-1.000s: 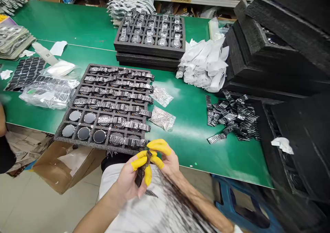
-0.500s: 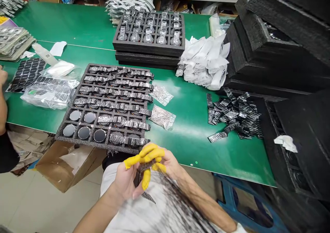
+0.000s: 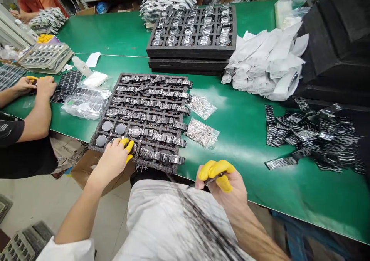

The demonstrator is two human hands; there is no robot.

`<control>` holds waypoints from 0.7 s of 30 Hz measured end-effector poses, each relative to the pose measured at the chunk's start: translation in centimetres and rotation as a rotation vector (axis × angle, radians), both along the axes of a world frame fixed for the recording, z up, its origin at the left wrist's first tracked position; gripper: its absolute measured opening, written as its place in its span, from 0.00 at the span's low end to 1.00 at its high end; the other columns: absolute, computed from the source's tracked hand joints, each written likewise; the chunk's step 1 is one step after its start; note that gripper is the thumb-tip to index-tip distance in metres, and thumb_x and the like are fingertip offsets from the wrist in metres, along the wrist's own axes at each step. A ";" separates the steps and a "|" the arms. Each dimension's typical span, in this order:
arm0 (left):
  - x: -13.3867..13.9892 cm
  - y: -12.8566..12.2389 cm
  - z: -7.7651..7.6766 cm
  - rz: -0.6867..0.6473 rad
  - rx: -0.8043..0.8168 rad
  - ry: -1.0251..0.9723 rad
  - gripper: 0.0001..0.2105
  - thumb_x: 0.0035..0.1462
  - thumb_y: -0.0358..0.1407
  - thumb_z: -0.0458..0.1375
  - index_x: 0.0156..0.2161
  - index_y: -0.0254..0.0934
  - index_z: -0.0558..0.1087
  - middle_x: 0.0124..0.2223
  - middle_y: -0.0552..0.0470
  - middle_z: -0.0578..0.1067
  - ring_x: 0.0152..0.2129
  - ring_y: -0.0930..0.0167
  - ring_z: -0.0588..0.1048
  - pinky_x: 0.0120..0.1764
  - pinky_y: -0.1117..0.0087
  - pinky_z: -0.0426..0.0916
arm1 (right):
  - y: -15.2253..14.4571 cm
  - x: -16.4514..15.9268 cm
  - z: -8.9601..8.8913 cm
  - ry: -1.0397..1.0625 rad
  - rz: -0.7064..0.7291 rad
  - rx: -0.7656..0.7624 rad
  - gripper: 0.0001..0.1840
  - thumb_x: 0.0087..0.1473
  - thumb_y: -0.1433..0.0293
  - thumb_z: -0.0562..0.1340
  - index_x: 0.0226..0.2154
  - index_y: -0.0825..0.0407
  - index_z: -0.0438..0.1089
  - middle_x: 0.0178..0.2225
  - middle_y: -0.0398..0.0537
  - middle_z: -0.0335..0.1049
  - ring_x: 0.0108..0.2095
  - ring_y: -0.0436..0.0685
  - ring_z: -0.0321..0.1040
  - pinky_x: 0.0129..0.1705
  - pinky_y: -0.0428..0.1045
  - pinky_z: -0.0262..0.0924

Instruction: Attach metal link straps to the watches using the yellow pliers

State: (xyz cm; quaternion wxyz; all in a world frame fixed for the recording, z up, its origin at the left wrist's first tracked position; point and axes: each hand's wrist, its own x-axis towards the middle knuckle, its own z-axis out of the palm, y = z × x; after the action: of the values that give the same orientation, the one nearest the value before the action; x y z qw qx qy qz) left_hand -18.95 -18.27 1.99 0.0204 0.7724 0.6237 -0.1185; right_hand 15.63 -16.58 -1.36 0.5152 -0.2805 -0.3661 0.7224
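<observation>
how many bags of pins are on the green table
2: the farther bag and the nearer bag, both just right of the tray. More could be hidden behind other things.

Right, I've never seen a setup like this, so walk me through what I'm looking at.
There is no machine here: a person works with their own two hands, seen by one head-worn camera looking forward and down. Yellow covers sit on several fingers.

The left hand reaches over a round watch in a grey foam tray; whether it grips the watch is unclear. The right hand pinches a slim dark piece, too hidden to name.

On the green bench lie small bags of metal pins, loose dark bracelet pieces and a white-wrapped pile. Far left, another person's hands are busy.
</observation>
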 end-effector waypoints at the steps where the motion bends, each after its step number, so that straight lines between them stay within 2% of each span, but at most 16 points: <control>1: 0.2 0.1 0.3 -0.031 -0.016 0.033 0.17 0.68 0.32 0.55 0.58 0.33 0.76 0.56 0.33 0.77 0.52 0.48 0.71 0.45 0.51 0.69 | 0.1 -0.2 -0.1 0.013 0.002 -0.024 0.13 0.58 0.53 0.72 0.31 0.42 0.77 0.27 0.46 0.76 0.20 0.58 0.72 0.21 0.54 0.68; 4: 0.4 0.5 0.4 -0.105 -0.020 0.073 0.17 0.67 0.30 0.53 0.55 0.30 0.77 0.52 0.31 0.78 0.52 0.47 0.73 0.47 0.50 0.68 | 0.1 -0.5 -0.2 0.064 0.011 -0.102 0.18 0.58 0.50 0.71 0.30 0.45 0.72 0.26 0.43 0.75 0.17 0.56 0.69 0.16 0.51 0.66; 7: -1.1 0.8 -0.6 -0.106 0.049 -0.028 0.17 0.67 0.29 0.51 0.54 0.31 0.77 0.49 0.32 0.80 0.52 0.49 0.74 0.52 0.49 0.69 | -0.1 -0.5 -0.4 0.093 -0.020 -0.151 0.21 0.58 0.49 0.70 0.30 0.46 0.68 0.25 0.41 0.74 0.16 0.54 0.68 0.15 0.49 0.65; 10: -2.8 0.8 -1.5 0.019 0.134 -0.326 0.14 0.69 0.35 0.52 0.52 0.35 0.76 0.48 0.37 0.81 0.49 0.53 0.77 0.54 0.51 0.72 | -0.1 -0.4 -0.6 0.110 -0.041 -0.169 0.22 0.58 0.49 0.71 0.30 0.47 0.66 0.24 0.40 0.73 0.15 0.52 0.67 0.15 0.48 0.64; 12: -2.8 0.4 -1.5 0.207 0.169 -0.531 0.13 0.68 0.40 0.56 0.51 0.37 0.75 0.44 0.42 0.81 0.44 0.56 0.79 0.50 0.55 0.75 | -0.2 -0.5 -0.8 0.108 -0.026 -0.179 0.23 0.58 0.49 0.71 0.30 0.47 0.66 0.24 0.40 0.73 0.14 0.51 0.66 0.15 0.47 0.62; 14: -1.5 0.0 -1.2 0.409 0.175 -0.741 0.15 0.65 0.45 0.61 0.52 0.38 0.74 0.40 0.47 0.82 0.37 0.59 0.81 0.43 0.59 0.77 | -0.3 -0.8 -1.0 0.083 0.000 -0.196 0.24 0.57 0.49 0.72 0.30 0.47 0.65 0.23 0.40 0.73 0.14 0.51 0.64 0.15 0.46 0.60; 16: 1.0 -0.3 -0.9 0.498 0.165 -1.015 0.17 0.62 0.47 0.65 0.49 0.39 0.75 0.39 0.50 0.82 0.35 0.63 0.81 0.41 0.62 0.77 | -0.7 -1.5 -1.2 0.067 0.042 -0.215 0.25 0.55 0.48 0.73 0.29 0.48 0.66 0.22 0.39 0.72 0.13 0.50 0.62 0.14 0.44 0.56; 19: 5.4 -0.2 -1.0 0.434 0.248 -1.382 0.15 0.54 0.46 0.73 0.39 0.40 0.77 0.43 0.49 0.80 0.41 0.64 0.80 0.46 0.63 0.76 | -1.4 -3.3 -1.5 0.089 0.147 -0.236 0.25 0.54 0.48 0.74 0.30 0.49 0.68 0.22 0.41 0.73 0.14 0.48 0.61 0.15 0.42 0.53; 21: 8.0 -0.3 -1.5 0.427 0.212 -1.554 0.14 0.55 0.44 0.73 0.38 0.39 0.76 0.50 0.46 0.80 0.47 0.64 0.79 0.50 0.63 0.75 | -1.9 -4.5 -1.6 0.102 0.228 -0.245 0.25 0.55 0.47 0.73 0.31 0.50 0.69 0.23 0.43 0.75 0.15 0.47 0.61 0.16 0.42 0.52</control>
State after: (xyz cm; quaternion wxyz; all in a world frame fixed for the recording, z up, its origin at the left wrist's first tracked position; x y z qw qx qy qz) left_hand -10.97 -18.58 0.45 0.3965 0.4963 0.5730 0.5178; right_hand 11.09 -18.49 -2.92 0.4098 -0.2607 -0.2782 0.8287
